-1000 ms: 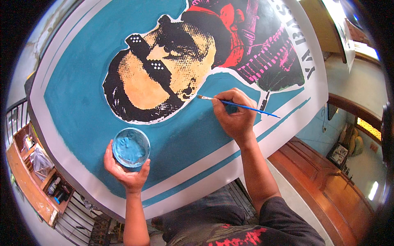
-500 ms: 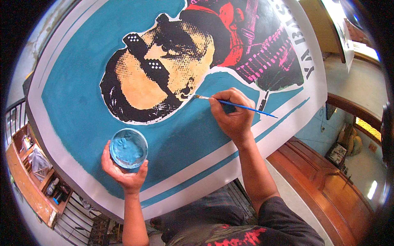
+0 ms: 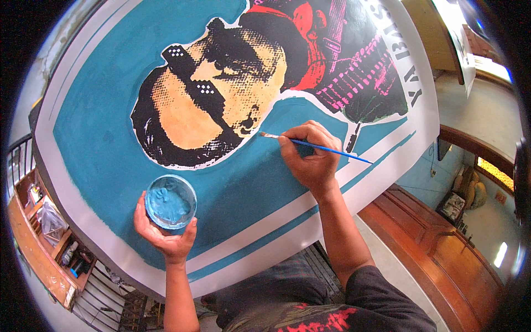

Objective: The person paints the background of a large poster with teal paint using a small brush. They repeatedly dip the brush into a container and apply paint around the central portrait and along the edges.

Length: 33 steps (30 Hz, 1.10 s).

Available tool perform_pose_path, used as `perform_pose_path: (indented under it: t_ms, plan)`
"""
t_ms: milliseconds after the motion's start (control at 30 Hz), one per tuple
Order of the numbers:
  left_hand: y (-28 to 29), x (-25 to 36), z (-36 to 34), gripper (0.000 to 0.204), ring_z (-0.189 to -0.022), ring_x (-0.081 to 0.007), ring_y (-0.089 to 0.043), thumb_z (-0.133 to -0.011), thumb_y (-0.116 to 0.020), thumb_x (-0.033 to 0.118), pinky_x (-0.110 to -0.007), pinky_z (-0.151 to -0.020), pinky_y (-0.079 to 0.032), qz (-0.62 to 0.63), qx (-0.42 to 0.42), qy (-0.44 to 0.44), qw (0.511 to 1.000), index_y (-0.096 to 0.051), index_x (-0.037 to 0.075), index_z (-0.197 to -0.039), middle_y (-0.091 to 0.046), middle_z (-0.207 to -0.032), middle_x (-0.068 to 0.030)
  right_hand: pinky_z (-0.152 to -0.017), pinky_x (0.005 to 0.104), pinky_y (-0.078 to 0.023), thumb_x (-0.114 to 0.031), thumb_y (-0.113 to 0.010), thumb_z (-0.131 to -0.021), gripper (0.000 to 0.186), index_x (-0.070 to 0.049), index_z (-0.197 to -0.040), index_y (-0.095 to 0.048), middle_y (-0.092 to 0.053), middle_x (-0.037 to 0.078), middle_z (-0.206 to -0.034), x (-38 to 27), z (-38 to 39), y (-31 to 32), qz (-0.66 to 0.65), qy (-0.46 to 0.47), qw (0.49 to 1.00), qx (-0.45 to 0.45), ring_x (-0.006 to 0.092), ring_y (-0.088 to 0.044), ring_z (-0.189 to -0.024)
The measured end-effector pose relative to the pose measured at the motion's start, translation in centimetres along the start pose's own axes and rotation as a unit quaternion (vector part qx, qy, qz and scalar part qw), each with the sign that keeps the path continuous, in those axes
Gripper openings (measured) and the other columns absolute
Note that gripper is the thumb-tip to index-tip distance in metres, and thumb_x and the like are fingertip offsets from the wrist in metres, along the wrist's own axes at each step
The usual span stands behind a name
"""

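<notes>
In front of me lies a large painting (image 3: 243, 191), a stylised portrait turned sideways on a teal ground with white borders. The portrait head (image 3: 191, 119) is orange and black with pixelated dark glasses, edged by a thin white outline. My right hand (image 3: 311, 155) pinches a thin paintbrush (image 3: 332, 149) with a blue handle. Its bristles meet the teal beside the white outline near the ear. Around a round clear tub of blue paint (image 3: 170, 202), the fingers of my left hand (image 3: 164, 235) are wrapped, holding it upright over the painting's lower left.
Beyond the painting's right edge stands a brown panelled wooden piece (image 3: 431, 243). To the lower left are a wooden shelf unit (image 3: 41, 243) holding odds and ends and a black metal railing (image 3: 97, 304). Block lettering (image 3: 402, 52) runs along the painting's upper right.
The brush tip has shifted slightly left and down along the white outline. The whole scene has moved a little leftward in view. Both hands keep their holds.
</notes>
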State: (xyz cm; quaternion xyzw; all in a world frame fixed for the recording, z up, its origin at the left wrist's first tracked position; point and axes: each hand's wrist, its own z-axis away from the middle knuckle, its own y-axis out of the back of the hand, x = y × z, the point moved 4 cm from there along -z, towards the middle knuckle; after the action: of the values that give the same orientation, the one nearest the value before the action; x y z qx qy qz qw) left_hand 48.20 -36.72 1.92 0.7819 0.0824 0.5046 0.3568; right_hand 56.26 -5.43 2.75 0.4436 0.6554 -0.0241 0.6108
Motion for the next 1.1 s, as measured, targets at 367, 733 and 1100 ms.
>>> perform_pose_path:
  t_ms: [367, 733, 1100]
  plan:
    - [0.02, -0.16, 0.02, 0.1, -0.127, -0.036, -0.038, -0.07, -0.08, 0.038, -0.048, -0.109, -0.03, -0.013, 0.0, 0.001, 1.0, -0.017, 0.003, -0.14, -0.033, -0.137, -0.0246, -0.052, 0.0259, -0.046, 0.002, -0.07, -0.071, 0.009, -0.003, -0.073, -0.063, -0.063, 0.007, -0.066, -0.13, -0.18, -0.14, 0.017, 0.038, 0.999, 0.018, 0.0144, -0.058, -0.056]
    - [0.0, 0.05, -0.11, 0.1, -0.127, -0.0362, -0.038, -0.07, -0.08, 0.037, -0.048, -0.109, -0.031, -0.007, -0.005, 0.002, 1.0, -0.016, 0.002, -0.139, -0.032, -0.137, -0.0258, -0.053, 0.0251, -0.045, 0.0, -0.07, -0.075, 0.007, -0.002, -0.075, -0.063, -0.062, 0.007, -0.066, -0.21, -0.21, 0.15, 0.04, 0.007, 0.998, 0.04, 0.013, -0.057, -0.057]
    - [0.07, -0.13, 0.01, 0.1, -0.127, -0.0359, -0.038, -0.07, -0.079, 0.038, -0.049, -0.109, -0.03, -0.021, -0.003, 0.002, 1.0, -0.017, 0.002, -0.139, -0.033, -0.137, -0.0254, -0.057, 0.0309, -0.048, -0.006, -0.072, -0.075, 0.007, -0.005, -0.075, -0.065, -0.063, 0.01, -0.068, 0.31, -0.13, 0.22, 0.039, -0.039, 0.995, 0.088, 0.0218, -0.06, -0.06]
